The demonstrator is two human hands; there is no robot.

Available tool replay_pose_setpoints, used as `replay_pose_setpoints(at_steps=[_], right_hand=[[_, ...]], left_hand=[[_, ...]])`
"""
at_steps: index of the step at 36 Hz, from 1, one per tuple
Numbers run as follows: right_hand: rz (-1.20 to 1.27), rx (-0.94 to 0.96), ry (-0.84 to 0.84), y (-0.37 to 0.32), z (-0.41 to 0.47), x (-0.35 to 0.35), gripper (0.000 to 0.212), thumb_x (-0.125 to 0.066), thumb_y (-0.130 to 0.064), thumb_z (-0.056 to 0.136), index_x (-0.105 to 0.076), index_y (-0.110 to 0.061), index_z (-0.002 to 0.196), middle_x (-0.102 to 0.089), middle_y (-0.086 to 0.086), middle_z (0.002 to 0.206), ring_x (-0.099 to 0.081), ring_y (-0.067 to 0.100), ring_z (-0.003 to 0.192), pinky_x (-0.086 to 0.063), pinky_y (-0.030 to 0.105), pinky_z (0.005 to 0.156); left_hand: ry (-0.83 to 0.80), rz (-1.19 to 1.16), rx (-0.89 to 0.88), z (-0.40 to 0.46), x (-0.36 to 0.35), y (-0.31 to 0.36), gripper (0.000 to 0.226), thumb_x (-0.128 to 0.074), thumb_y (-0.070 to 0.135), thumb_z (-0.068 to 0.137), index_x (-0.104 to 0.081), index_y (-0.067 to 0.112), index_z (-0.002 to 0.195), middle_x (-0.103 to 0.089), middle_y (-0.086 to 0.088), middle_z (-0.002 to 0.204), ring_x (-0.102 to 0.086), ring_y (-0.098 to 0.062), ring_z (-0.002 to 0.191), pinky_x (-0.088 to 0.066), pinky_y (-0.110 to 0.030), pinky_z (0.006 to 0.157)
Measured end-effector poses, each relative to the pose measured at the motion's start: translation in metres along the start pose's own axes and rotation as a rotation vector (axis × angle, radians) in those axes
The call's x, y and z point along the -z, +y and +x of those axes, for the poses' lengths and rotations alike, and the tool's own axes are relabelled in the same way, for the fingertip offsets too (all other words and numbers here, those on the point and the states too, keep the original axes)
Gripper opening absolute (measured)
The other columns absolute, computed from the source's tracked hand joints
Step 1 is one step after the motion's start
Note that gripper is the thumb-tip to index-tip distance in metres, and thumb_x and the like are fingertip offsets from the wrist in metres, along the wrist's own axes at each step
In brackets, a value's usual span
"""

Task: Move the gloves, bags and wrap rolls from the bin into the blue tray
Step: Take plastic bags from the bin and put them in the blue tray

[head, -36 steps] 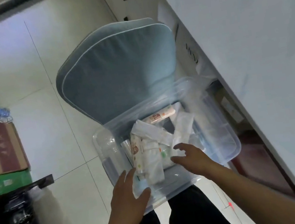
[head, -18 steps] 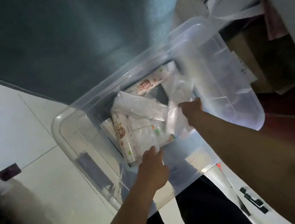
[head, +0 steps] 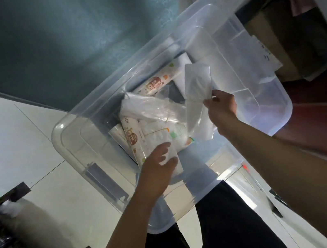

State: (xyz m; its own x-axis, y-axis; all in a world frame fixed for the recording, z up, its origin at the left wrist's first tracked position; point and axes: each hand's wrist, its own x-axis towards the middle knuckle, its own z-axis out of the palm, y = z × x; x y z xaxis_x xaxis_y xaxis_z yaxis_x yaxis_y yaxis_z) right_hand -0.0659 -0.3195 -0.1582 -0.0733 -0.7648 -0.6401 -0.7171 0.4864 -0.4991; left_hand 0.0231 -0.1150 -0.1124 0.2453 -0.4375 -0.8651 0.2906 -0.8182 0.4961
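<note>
So this looks like the very start of the job. The clear bin (head: 169, 62) is packed around its middle and I can't spot the blue tray anywhere in view, so as far as I can tell nothing has landed in it yet.

Right hand (head: 221, 104), at roughly 3 o'clock from the pile, is pinching the edge of 1 flat clear packet (head: 196, 90) between thumb and fingers, and the packet stands up above the rest. Could be gloves or bags; the plastic is too see-through and washed out for me to say.

Left hand (head: 159, 163) is down at 6 o'clock of the pile with fingers curling onto a white packet (head: 160, 137). It looks like a grip, but the thumb side is hidden.

Left in the bin: a printed wrap roll (head: 133, 138) at 9 o'clock, another printed roll (head: 162, 80) at 12, and a loose plastic bag (head: 149, 106) in between. I'd say basically everything is yet to move.
</note>
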Motion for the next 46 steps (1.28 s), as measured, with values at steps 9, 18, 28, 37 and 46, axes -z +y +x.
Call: replay_pose_setpoints(at_steps=[9, 18, 28, 37, 46], right_hand=[[0.246, 0.054, -0.675, -0.013, -0.101, 0.064, 0.022, -0.072, -0.006, 0.085, -0.077, -0.016, 0.105, -0.074, 0.013, 0.104, -0.072, 0.029, 0.095, -0.061, 0.041, 0.078], [0.229, -0.077, -1.019, -0.003, -0.145, 0.052, 0.019, -0.072, -0.005, 0.084, -0.076, -0.012, 0.102, -0.073, 0.01, 0.099, -0.07, 0.019, 0.083, -0.056, 0.027, 0.063], [0.093, -0.058, -0.885, -0.03, -0.109, 0.037, 0.02, -0.076, -0.02, 0.082, -0.074, -0.018, 0.103, -0.074, 0.007, 0.096, -0.071, 0.026, 0.093, -0.059, 0.049, 0.086], [-0.536, 0.168, -0.601, -0.035, 0.005, -0.031, 0.075, -0.078, -0.032, 0.081, -0.044, -0.008, 0.143, -0.051, 0.011, 0.145, -0.053, 0.028, 0.126, -0.044, 0.038, 0.105], [-0.494, 0.169, -0.722, -0.048, 0.044, -0.095, 0.036, -0.075, -0.014, 0.083, -0.065, -0.005, 0.116, -0.065, 0.01, 0.111, -0.06, 0.027, 0.105, -0.049, 0.021, 0.076]], left_hand=[[-0.041, -0.25, -0.137, -0.053, 0.04, 0.026, 0.061, -0.077, 0.034, 0.081, -0.051, 0.039, 0.137, -0.06, 0.015, 0.136, -0.057, -0.01, 0.126, -0.047, -0.039, 0.105], [-0.109, -0.59, -0.096, -0.096, 0.05, -0.014, 0.058, -0.078, 0.021, 0.077, -0.062, 0.022, 0.133, -0.066, -0.013, 0.131, -0.064, -0.036, 0.118, -0.056, -0.047, 0.085], [0.097, -0.793, -0.094, -0.116, 0.038, -0.022, 0.056, -0.079, 0.02, 0.075, -0.064, 0.026, 0.129, -0.07, -0.01, 0.127, -0.069, -0.024, 0.11, -0.058, -0.037, 0.076], [0.316, -1.044, -0.071, -0.115, 0.007, -0.026, 0.05, -0.073, 0.007, 0.075, -0.068, 0.02, 0.123, -0.074, -0.008, 0.118, -0.073, -0.021, 0.101, -0.059, -0.032, 0.069], [0.402, -1.12, -0.024, -0.12, -0.013, -0.032, 0.049, -0.073, 0.01, 0.072, -0.071, 0.024, 0.119, -0.075, -0.006, 0.115, -0.074, -0.021, 0.099, -0.059, -0.033, 0.066]])
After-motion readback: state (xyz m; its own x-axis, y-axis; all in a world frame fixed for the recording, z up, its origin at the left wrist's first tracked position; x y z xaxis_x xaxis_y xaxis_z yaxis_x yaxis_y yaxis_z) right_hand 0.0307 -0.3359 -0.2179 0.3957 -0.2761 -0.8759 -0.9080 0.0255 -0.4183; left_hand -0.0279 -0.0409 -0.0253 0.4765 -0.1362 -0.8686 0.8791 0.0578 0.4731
